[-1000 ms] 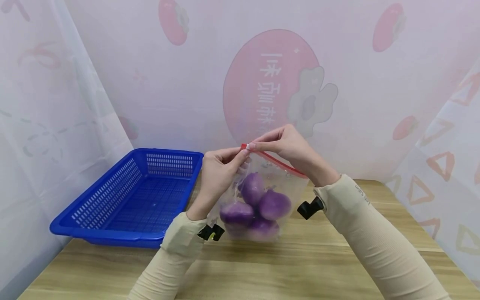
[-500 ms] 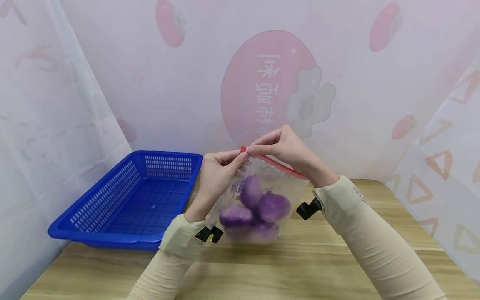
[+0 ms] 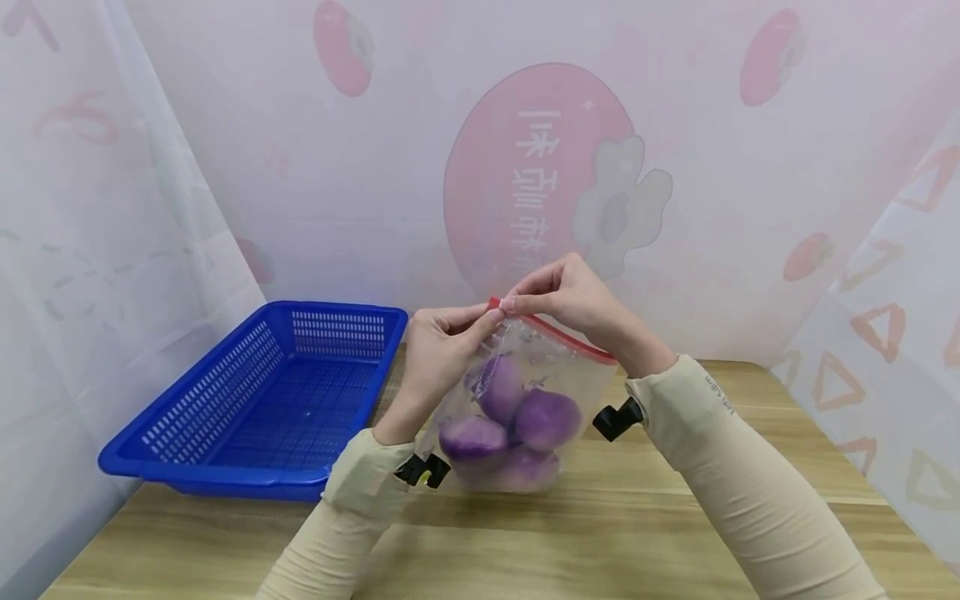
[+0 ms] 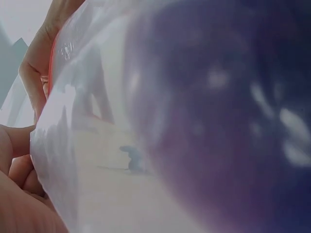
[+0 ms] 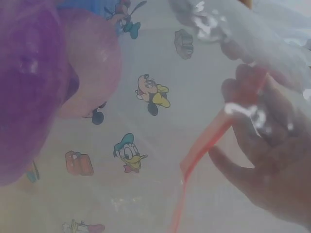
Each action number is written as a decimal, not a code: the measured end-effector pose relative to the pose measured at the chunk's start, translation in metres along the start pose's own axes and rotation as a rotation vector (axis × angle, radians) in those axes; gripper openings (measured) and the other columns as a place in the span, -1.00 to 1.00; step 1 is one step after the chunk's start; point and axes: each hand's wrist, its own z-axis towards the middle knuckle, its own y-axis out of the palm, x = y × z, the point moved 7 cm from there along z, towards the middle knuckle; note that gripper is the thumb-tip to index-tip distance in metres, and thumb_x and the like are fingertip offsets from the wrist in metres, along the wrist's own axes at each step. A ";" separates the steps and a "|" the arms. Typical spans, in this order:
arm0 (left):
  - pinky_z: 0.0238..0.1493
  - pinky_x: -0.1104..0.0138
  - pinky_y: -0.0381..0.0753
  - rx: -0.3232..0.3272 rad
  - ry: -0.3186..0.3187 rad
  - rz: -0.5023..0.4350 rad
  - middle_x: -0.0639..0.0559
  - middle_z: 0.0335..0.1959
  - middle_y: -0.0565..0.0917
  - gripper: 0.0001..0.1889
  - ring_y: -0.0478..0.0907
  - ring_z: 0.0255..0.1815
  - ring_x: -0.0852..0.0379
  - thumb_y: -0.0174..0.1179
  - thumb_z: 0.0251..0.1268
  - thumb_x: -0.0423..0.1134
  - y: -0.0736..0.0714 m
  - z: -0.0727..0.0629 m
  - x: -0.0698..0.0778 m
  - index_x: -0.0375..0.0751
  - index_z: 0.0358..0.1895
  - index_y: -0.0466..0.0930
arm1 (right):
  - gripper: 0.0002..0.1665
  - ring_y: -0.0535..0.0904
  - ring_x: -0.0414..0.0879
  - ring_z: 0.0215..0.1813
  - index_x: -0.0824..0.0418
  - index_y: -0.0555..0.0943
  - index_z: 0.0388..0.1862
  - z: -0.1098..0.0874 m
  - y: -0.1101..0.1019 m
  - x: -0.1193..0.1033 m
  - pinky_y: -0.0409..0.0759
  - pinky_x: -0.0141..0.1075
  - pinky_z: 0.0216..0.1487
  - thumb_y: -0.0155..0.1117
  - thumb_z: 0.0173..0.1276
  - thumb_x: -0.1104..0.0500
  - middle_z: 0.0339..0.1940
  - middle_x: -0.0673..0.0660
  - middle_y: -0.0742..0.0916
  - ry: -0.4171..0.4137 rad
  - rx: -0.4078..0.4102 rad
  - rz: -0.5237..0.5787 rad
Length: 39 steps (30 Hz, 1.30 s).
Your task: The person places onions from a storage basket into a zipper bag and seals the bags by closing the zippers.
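A clear zip bag with a red zip strip hangs upright just over the table, several purple onions inside it. My left hand pinches the bag's upper left corner between thumb and fingers. Right beside it, my right hand pinches the red strip near the same corner; a small whitish piece shows at its fingertips. In the left wrist view, a blurred onion fills much of the picture behind the plastic. Cartoon prints show on the bag in the right wrist view, where the right hand appears through the film.
A blue plastic basket with slotted walls stands left of the bag on the wooden table. Pale printed curtains hang behind the table and along both sides.
Both hands' fingertips and the top corner of the bag have shifted slightly down and to the right. Their pinch on the bag persists, and the onions hang almost in the same place.
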 end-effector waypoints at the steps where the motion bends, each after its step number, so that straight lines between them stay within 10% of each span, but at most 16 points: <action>1: -0.43 0.26 0.73 0.001 0.005 -0.004 -0.20 -0.47 0.73 -0.78 0.68 -0.52 0.07 0.41 0.22 -0.26 0.001 0.000 0.001 -0.36 -0.17 0.76 | -0.83 0.70 0.07 -0.18 0.32 0.78 -0.29 0.000 0.000 -0.001 0.64 -0.20 -0.04 0.46 0.27 0.20 -0.34 0.20 0.78 -0.005 0.002 -0.012; 16: -0.46 0.28 0.72 0.022 0.077 0.004 -0.15 -0.43 0.74 -0.80 0.69 -0.54 0.05 0.39 0.23 -0.33 0.004 -0.002 0.007 -0.38 -0.15 0.75 | -0.84 0.55 -0.08 -0.42 0.25 0.77 -0.34 -0.005 -0.003 -0.011 0.53 -0.33 -0.42 0.41 0.29 0.16 -0.37 0.20 0.77 -0.042 -0.010 -0.154; 30: -0.56 0.33 0.66 -0.095 0.088 0.088 -0.13 -0.43 0.74 -0.80 0.67 -0.57 -0.04 0.26 0.38 -0.26 0.005 0.003 0.006 -0.37 -0.17 0.74 | -0.85 0.60 -0.02 -0.27 0.24 0.75 -0.33 -0.004 0.001 -0.008 0.58 -0.24 -0.24 0.36 0.32 0.17 -0.35 0.14 0.76 -0.078 -0.062 -0.222; 39: -0.46 0.24 0.72 -0.046 0.105 0.039 -0.10 -0.44 0.74 -0.83 0.69 -0.47 -0.03 0.37 0.27 -0.23 -0.003 0.003 0.005 -0.31 -0.26 0.79 | -0.82 0.60 -0.10 -0.35 0.13 0.79 -0.27 -0.005 0.005 -0.004 0.59 -0.28 -0.26 0.41 0.33 0.05 -0.33 -0.01 0.78 -0.107 -0.115 -0.280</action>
